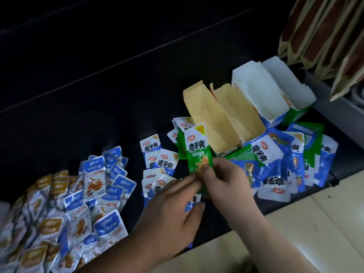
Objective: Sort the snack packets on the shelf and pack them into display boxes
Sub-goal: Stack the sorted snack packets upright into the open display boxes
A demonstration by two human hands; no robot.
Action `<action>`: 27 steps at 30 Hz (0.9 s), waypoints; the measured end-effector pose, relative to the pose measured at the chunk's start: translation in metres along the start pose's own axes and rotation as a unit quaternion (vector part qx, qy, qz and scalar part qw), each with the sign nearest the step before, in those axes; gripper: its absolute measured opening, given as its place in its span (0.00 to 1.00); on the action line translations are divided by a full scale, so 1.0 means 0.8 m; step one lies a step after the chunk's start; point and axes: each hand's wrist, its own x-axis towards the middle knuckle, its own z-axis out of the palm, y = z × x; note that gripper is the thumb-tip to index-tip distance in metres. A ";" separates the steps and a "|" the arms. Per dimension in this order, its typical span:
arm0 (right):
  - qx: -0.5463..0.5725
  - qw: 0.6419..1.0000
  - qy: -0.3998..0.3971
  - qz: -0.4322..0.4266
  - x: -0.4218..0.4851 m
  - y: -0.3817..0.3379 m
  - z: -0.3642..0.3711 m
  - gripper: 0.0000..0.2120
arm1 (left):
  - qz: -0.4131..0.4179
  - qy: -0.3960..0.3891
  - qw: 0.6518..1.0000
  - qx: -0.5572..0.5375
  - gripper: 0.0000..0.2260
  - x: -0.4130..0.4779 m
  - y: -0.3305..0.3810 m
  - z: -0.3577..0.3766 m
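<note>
Boxes (pixel 208 119) number four; right hand (pixel 228 180) pinches one green packet (pixel 197 150).

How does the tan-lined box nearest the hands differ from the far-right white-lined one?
The tan-lined box is yellowish inside and sits beside the held green packet. The white-lined box is white inside and farthest away, by the hanging bags. Both are open and look empty.
</note>
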 end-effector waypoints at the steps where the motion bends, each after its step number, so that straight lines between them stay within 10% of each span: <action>1: -0.031 0.999 0.005 -0.017 0.013 -0.005 0.006 0.11 | -0.001 0.009 1.000 0.029 0.22 -0.003 -0.016 0.004; 10: -0.319 0.940 0.026 -0.122 0.100 -0.027 0.062 0.12 | -0.049 -0.122 0.951 0.279 0.32 -0.028 -0.088 0.046; 21: -0.624 0.762 -0.034 -0.168 0.081 0.003 0.078 0.21 | -0.087 -0.085 0.951 0.283 0.34 -0.061 -0.124 0.044; 27: -0.636 0.744 -0.008 -0.205 0.091 0.020 0.081 0.18 | -0.082 -0.070 0.964 0.244 0.29 -0.059 -0.123 0.036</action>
